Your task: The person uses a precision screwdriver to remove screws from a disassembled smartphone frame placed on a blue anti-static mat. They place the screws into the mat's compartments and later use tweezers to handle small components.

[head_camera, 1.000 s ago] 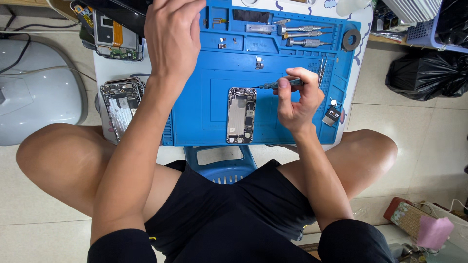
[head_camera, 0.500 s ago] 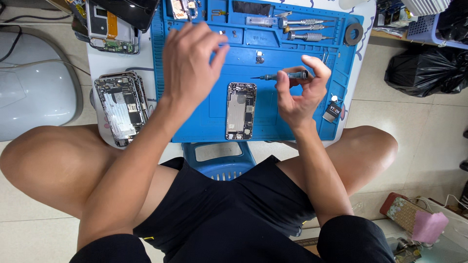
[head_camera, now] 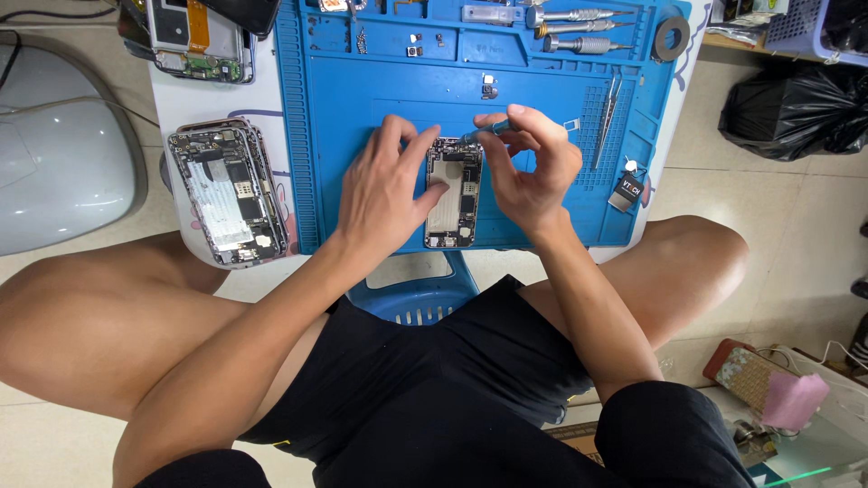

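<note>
A person seated at a small white desk (head_camera: 172, 90) works on an opened phone (head_camera: 452, 192) that lies face-down, back cover off, near the front edge of a blue repair mat (head_camera: 362, 81), circuit board and metal shield plate exposed. The left hand (head_camera: 384, 194) rests on the mat at the phone's left side, its fingers (head_camera: 425, 145) spread and loosely extended, their tips touching the phone's upper left edge and gripping nothing. The right hand (head_camera: 533, 172) hovers just right of the phone's top, its fingers (head_camera: 520, 117) pinched closed around a slim screwdriver (head_camera: 484, 132) whose tip points down and left at the phone's upper corner. To the right on the mat lie a pair of tweezers (head_camera: 608, 113) and, nearer the mat's edge, a small black tool (head_camera: 627, 192). Along the mat's far trays sit several metal screwdrivers (head_camera: 579, 27) and a dark ring-shaped roll (head_camera: 672, 38). Off the mat's left edge, on the desk, lies a second opened phone (head_camera: 228, 192), its internals showing, and farther back a third dismantled phone (head_camera: 194, 41) with an orange flex cable. A blue plastic stool (head_camera: 416, 294) shows beneath the desk between the person's bare knees; a black bag (head_camera: 787, 108) sits on the floor to the right.
</note>
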